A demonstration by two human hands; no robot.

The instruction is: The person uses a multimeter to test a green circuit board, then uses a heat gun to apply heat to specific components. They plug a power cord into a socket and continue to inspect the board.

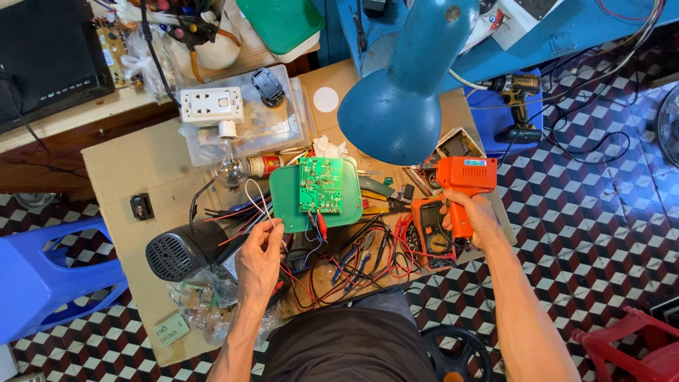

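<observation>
Both hands raised, fingers closed.

Pale green label at table's near-left corner

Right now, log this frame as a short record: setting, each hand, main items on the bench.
setting: cluttered bench over a checkered floor, seen from above
left hand: pinches a thin white wire
right hand: grips an orange soldering gun by its handle
centre: green circuit board on a green lid
near right hand: multimeter among red and black leads
overhead: blue lamp
left of bench: black motor, bulb
</observation>
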